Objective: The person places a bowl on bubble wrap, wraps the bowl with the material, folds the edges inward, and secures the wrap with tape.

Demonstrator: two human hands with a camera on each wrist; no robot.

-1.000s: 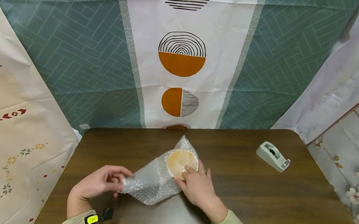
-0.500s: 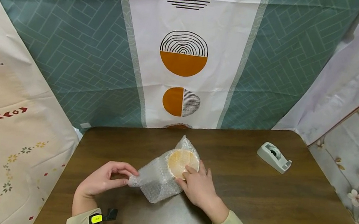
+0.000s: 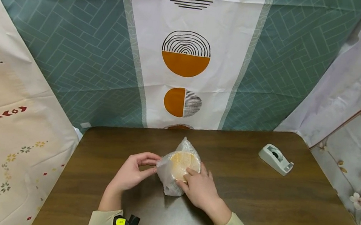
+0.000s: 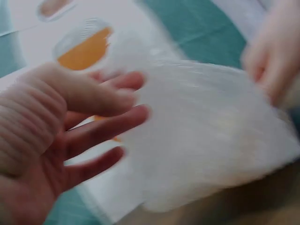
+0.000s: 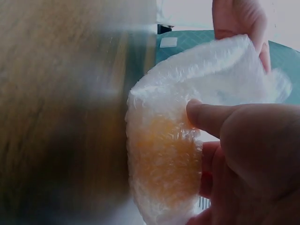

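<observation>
A round, orange-yellow object (image 3: 180, 162) stands on the table inside clear bubble wrap (image 3: 173, 189); the wrap blurs its kind. A pointed corner of the wrap sticks up behind it. My right hand (image 3: 200, 189) grips the wrapped object from the right, fingers on its round face and rim. In the right wrist view, the right thumb (image 5: 213, 117) presses on the wrap. At the object's left side my left hand (image 3: 135, 171) pinches the loose end of the wrap between thumb and fingers. The left wrist view is blurred, with the wrap (image 4: 201, 136) just beyond the left fingertips.
A white tape dispenser (image 3: 276, 159) stands at the back right of the brown wooden table (image 3: 291, 210). Patterned cloth hangs behind the table, and further cloths (image 3: 11, 124) hang on both sides.
My left hand has moved right and slightly up, bringing the loose end of the bubble wrap in against the round object. The right hand has stayed in place on it.
</observation>
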